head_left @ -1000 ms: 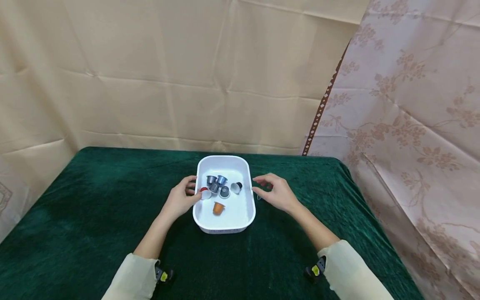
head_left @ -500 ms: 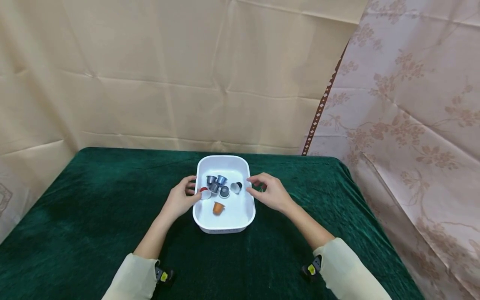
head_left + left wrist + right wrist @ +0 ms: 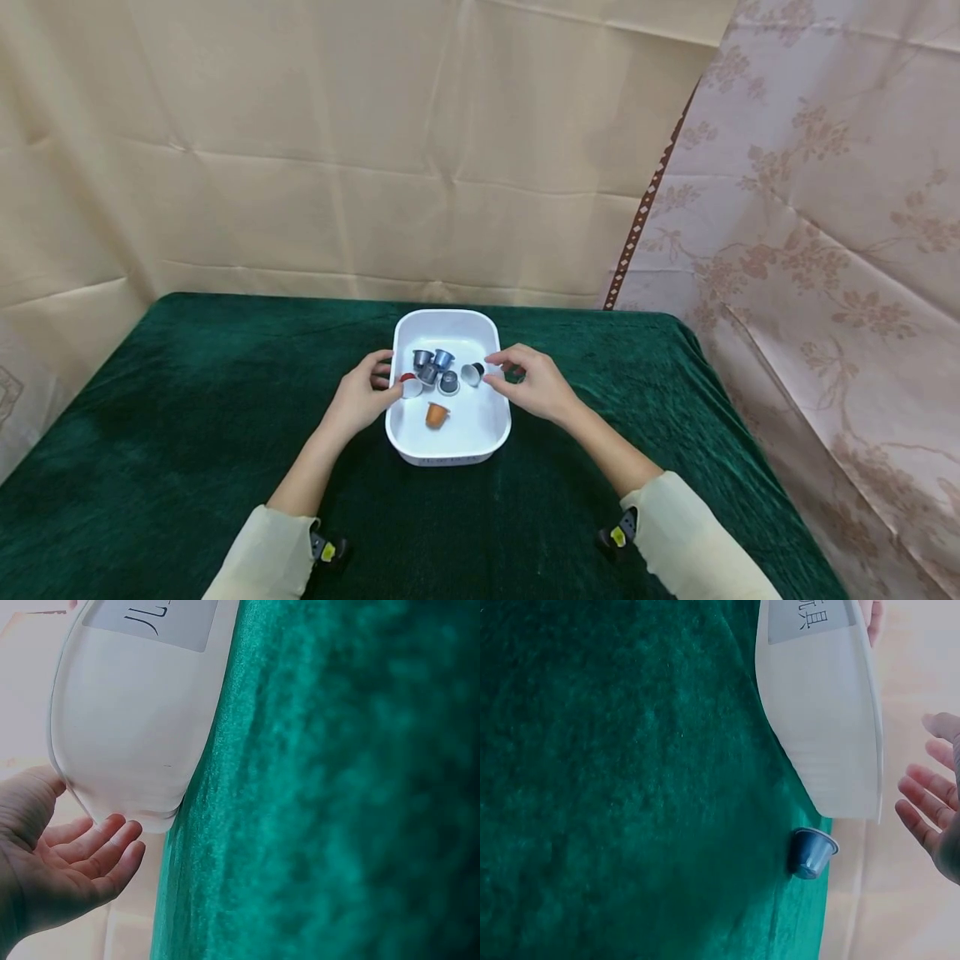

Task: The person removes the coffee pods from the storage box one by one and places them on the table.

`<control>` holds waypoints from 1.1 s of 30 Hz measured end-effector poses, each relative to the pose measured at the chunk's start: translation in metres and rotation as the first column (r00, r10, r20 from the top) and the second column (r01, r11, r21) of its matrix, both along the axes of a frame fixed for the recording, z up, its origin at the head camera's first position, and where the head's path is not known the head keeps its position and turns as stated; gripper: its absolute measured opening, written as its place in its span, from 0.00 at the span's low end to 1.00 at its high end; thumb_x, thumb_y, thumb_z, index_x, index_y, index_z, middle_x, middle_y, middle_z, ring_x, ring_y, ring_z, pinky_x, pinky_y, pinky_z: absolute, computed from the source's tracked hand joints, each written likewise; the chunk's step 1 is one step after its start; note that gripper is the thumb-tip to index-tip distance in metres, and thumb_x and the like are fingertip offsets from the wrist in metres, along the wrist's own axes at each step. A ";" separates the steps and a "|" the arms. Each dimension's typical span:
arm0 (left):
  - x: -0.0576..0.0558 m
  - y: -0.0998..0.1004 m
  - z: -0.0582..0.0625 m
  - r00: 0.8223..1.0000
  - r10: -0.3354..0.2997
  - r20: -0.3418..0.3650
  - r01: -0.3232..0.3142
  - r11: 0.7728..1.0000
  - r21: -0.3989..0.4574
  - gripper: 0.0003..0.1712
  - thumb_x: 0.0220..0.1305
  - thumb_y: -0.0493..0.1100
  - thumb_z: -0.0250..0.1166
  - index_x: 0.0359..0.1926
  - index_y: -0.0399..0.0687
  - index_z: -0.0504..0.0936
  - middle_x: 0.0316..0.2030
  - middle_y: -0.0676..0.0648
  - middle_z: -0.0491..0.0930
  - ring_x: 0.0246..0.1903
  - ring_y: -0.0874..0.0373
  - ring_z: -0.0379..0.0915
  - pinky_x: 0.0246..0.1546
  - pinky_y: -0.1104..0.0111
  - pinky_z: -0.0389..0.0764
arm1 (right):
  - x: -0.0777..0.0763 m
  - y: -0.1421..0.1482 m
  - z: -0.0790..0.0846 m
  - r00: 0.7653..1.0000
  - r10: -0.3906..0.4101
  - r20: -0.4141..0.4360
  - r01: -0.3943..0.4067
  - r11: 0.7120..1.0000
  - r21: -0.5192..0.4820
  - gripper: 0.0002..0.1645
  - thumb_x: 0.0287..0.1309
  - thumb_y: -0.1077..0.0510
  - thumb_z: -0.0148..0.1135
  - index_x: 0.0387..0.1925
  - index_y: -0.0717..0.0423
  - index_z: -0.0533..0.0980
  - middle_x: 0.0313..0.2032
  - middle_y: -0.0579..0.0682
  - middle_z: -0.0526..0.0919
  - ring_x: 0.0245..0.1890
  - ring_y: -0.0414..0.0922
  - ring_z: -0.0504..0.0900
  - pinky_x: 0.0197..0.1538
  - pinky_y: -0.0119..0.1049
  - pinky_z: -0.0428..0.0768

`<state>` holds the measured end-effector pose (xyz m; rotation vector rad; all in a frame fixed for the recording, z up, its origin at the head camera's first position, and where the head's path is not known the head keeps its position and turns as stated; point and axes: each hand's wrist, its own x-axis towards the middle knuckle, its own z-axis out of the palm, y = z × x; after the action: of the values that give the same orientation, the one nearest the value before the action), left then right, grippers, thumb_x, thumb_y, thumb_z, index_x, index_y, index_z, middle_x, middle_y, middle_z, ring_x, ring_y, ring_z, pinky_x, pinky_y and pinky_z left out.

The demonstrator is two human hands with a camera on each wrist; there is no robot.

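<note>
A white plastic tub point(image 3: 450, 446) stands on the green cloth with several coffee capsules inside. My left hand point(image 3: 363, 396) grips its left rim, thumb over the edge and fingers outside. Over the right rim hovers my right hand point(image 3: 536, 385), fingers parted and holding nothing; the right wrist view shows it apart from the tub. Nearest its fingertips, inside, lies a dark capsule with a pale lid point(image 3: 470, 376). An orange capsule point(image 3: 437, 416) lies nearer the front. Outside the tub, a blue capsule point(image 3: 811, 853) lies on the cloth, hidden in the head view.
Blue and grey capsules point(image 3: 427, 375) cluster in the tub's middle, with a red one point(image 3: 409, 386) by my left thumb. Green velvety cloth point(image 3: 187, 433) covers the table. Beige curtain point(image 3: 300, 167) hangs behind, and a floral one point(image 3: 832, 250) on the right.
My right hand has moved left, from beside the tub to over its right rim. The left hand, tub and capsules have stayed in place.
</note>
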<state>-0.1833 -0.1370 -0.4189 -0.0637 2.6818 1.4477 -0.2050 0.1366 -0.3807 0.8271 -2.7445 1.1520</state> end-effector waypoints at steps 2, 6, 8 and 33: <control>0.000 0.000 0.000 1.000 0.002 -0.001 -0.002 1.000 -0.002 0.36 0.59 0.42 0.61 0.67 0.47 0.59 0.57 0.39 0.72 0.50 0.48 0.74 0.44 0.61 0.81 | 0.000 -0.002 0.001 1.000 0.008 -0.012 -0.008 1.000 -0.003 0.17 0.53 0.54 0.65 0.45 0.54 0.79 0.41 0.51 0.82 0.42 0.51 0.80 0.44 0.41 0.80; 0.000 0.000 0.001 1.000 -0.002 0.006 0.002 1.000 0.003 0.36 0.59 0.43 0.61 0.67 0.48 0.59 0.57 0.39 0.72 0.50 0.47 0.73 0.45 0.59 0.81 | 0.001 -0.004 0.000 1.000 0.015 -0.018 -0.015 1.000 -0.008 0.18 0.53 0.54 0.66 0.46 0.55 0.79 0.41 0.50 0.82 0.43 0.52 0.80 0.44 0.41 0.80; 0.000 0.000 0.001 1.000 -0.004 0.007 0.004 1.000 0.003 0.36 0.58 0.43 0.61 0.67 0.48 0.59 0.57 0.39 0.72 0.50 0.47 0.73 0.45 0.59 0.81 | 0.001 -0.005 0.000 1.000 0.017 -0.010 -0.017 1.000 -0.007 0.18 0.53 0.54 0.66 0.46 0.55 0.79 0.41 0.50 0.82 0.43 0.52 0.80 0.44 0.42 0.80; 0.000 -0.001 -0.001 1.000 -0.002 0.012 0.002 1.000 0.021 0.37 0.59 0.43 0.61 0.68 0.49 0.59 0.57 0.39 0.71 0.50 0.48 0.73 0.45 0.60 0.81 | 0.005 -0.025 -0.005 0.994 0.075 0.085 -0.075 0.997 0.002 0.19 0.54 0.53 0.64 0.47 0.57 0.79 0.42 0.56 0.82 0.43 0.51 0.78 0.47 0.49 0.79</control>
<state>-0.1834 -0.1380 -0.4196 -0.0676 2.6561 1.4696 -0.2002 0.1118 -0.3853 0.9100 -2.8077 1.2218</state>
